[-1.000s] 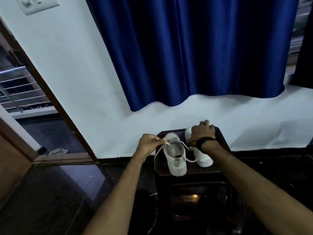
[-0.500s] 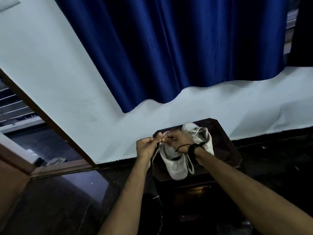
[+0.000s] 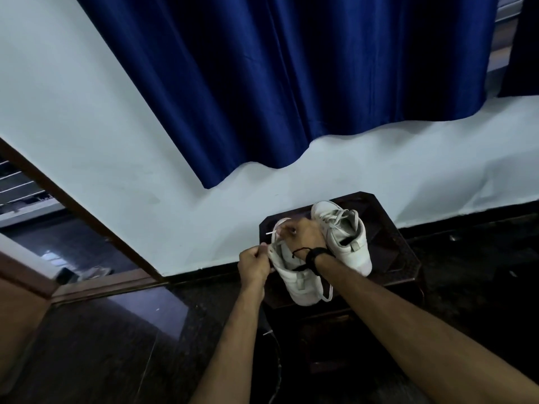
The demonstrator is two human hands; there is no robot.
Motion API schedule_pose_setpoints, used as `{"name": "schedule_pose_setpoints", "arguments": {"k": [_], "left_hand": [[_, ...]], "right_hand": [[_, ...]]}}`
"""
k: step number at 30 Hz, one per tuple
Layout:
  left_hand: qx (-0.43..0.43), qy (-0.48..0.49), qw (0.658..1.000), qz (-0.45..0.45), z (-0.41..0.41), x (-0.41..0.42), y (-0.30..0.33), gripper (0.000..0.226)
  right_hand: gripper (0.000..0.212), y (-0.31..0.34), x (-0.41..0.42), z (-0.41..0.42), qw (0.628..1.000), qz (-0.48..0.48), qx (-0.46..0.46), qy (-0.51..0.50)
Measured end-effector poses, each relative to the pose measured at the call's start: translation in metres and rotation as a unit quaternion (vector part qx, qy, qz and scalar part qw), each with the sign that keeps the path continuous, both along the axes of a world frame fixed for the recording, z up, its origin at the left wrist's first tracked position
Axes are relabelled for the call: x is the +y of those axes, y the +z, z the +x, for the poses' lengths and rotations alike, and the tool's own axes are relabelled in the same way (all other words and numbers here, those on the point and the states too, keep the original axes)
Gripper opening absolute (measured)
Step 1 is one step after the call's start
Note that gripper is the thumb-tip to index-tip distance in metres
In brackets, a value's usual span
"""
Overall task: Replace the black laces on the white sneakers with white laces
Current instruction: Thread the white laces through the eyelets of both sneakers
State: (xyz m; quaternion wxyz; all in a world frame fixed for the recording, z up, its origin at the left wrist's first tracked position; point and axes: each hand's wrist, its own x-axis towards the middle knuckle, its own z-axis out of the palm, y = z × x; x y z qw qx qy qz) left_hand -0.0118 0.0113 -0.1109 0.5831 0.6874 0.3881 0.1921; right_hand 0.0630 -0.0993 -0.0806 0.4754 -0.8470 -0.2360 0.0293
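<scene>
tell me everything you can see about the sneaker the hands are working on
The near sneaker is white, low-cut, of smooth leather-like material, lying on the dark wooden stool, beside and left of the other sneaker. A white lace loops loosely down its right side. The left hand grips its left edge; the right hand pinches a lace end above the eyelets, its tip sticking out leftward. No black lace shows on it.
</scene>
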Motion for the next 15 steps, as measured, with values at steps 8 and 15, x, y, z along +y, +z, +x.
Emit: {"name": "schedule_pose_setpoints", "arguments": {"k": [8, 15], "left_hand": [[-0.047, 0.037, 0.986, -0.155, -0.004, -0.003, 0.004, 0.027], [-0.059, 0.037, 0.978, -0.195, -0.007, -0.002, 0.007, 0.02]], "right_hand": [[0.015, -0.013, 0.001, -0.006, 0.994, -0.081, -0.072, 0.005], [0.021, -0.016, 0.006, -0.01, 0.966, -0.204, -0.156, 0.026]]}}
